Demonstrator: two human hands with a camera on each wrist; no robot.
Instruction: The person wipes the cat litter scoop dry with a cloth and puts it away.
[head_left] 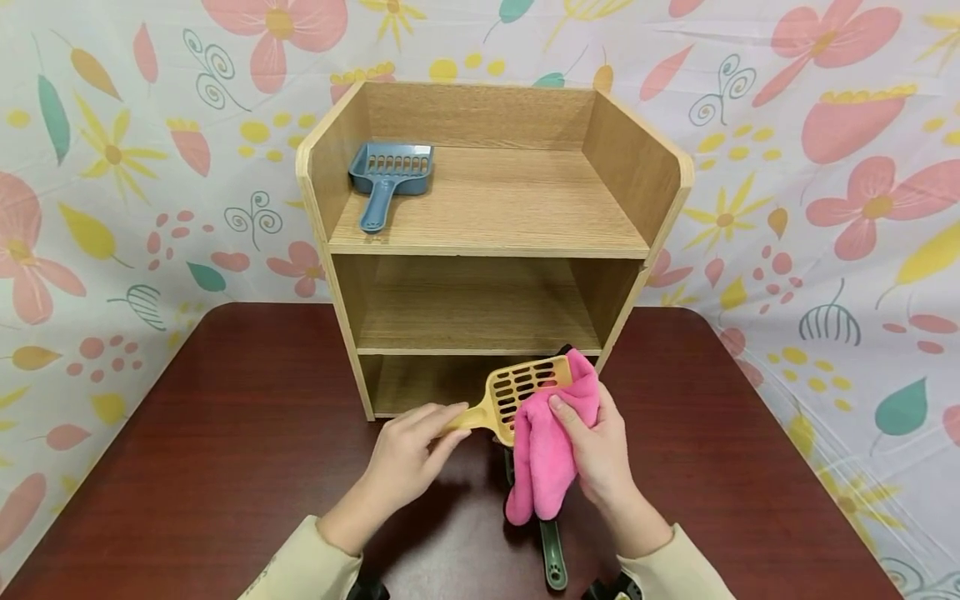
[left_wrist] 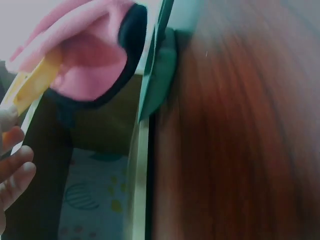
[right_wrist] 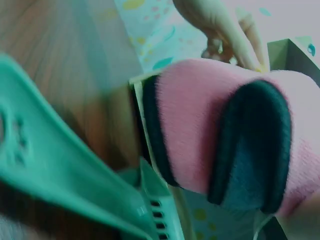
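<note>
A yellow slotted litter scoop [head_left: 486, 414] is held up in front of the shelf, its handle pinched by my left hand [head_left: 405, 450]. My right hand [head_left: 606, 450] grips a pink cloth [head_left: 547, 454] and holds it over the right part of the scoop's head, with the thumb on top. In the right wrist view the cloth [right_wrist: 190, 120] shows a dark trim, and its folds hide most of the scoop. Below the cloth lies a green litter scoop [head_left: 553, 557] on the table. Its handle points toward me, while its head is mostly hidden.
A wooden shelf unit [head_left: 487, 248] stands at the back of the dark red table [head_left: 225, 467]. On its top board, at the left, sits a blue litter scoop [head_left: 380, 200]. Behind hangs a floral-patterned cloth backdrop [head_left: 750, 217].
</note>
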